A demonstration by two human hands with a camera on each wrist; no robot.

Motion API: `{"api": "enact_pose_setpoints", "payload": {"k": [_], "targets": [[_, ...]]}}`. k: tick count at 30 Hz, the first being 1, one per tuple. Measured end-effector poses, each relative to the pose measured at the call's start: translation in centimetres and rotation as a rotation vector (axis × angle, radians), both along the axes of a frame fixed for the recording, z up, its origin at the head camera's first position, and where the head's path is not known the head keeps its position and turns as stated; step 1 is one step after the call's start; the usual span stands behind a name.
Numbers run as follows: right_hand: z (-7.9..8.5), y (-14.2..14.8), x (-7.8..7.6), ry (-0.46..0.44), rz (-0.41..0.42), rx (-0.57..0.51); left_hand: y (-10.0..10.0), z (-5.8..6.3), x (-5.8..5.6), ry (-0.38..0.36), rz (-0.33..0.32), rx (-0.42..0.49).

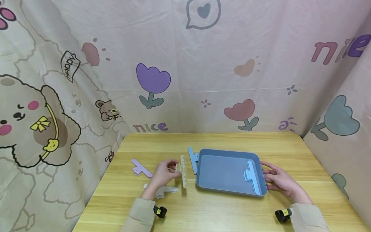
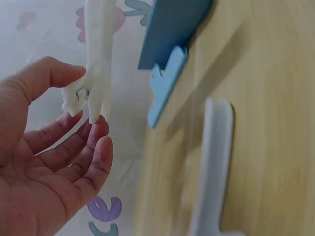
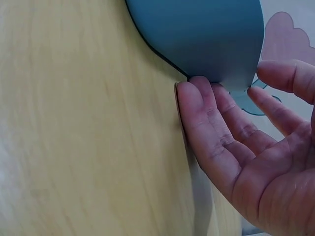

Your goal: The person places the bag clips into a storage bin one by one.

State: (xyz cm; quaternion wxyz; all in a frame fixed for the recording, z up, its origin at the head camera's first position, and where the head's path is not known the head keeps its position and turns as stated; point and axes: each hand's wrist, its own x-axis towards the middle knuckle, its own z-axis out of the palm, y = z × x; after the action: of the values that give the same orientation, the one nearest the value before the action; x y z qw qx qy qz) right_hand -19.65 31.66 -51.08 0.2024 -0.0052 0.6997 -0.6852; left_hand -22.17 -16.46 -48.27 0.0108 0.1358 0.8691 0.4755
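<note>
My left hand [image 1: 164, 175] pinches a cream, see-through clip [image 1: 184, 174] between thumb and fingers, held above the table left of the tray. In the left wrist view the thumb presses the wavy handle of that clip [image 2: 100, 44]. My right hand [image 1: 278, 180] touches the right end of the blue-grey tray [image 1: 229, 191] with nearly straight fingers. Up close, the right wrist view has the fingertips against the outer wall of the tray [image 3: 211, 44]. A light blue clip [image 1: 252, 180] lies inside the tray, toward its right end.
Another blue clip [image 1: 192, 160] lies along the tray's left side. A purple clip [image 1: 142, 168] is on the table's left part, and a whitish clip [image 1: 169, 189] lies partly hidden under the left forearm. Patterned cloth [image 1: 188, 109] hangs behind the wooden table [image 1: 203, 212].
</note>
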Motion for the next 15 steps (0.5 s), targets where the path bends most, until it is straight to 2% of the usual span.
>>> {"api": "enact_pose_setpoints", "payload": {"k": [5, 9, 12, 14, 15], "targets": [[-0.3, 0.1, 0.0, -0.013, -0.011, 0.006, 1.5, 0.6, 0.1, 0.015, -0.04, 0.07], [-0.3, 0.1, 0.1, -0.013, -0.016, 0.005, 3.4, 2.0, 0.7, 0.021, -0.072, 0.106], [-0.2, 0.0, 0.1, -0.022, -0.025, -0.001, 4.6, 2.2, 0.7, 0.027, -0.095, 0.104], [-0.2, 0.1, 0.2, -0.028, -0.028, -0.011, 5.0, 1.6, 0.3, 0.027, -0.114, 0.095], [-0.3, 0.1, 0.1, -0.031, -0.027, -0.017, 5.4, 1.6, 0.2, 0.021, -0.117, 0.086]]}}
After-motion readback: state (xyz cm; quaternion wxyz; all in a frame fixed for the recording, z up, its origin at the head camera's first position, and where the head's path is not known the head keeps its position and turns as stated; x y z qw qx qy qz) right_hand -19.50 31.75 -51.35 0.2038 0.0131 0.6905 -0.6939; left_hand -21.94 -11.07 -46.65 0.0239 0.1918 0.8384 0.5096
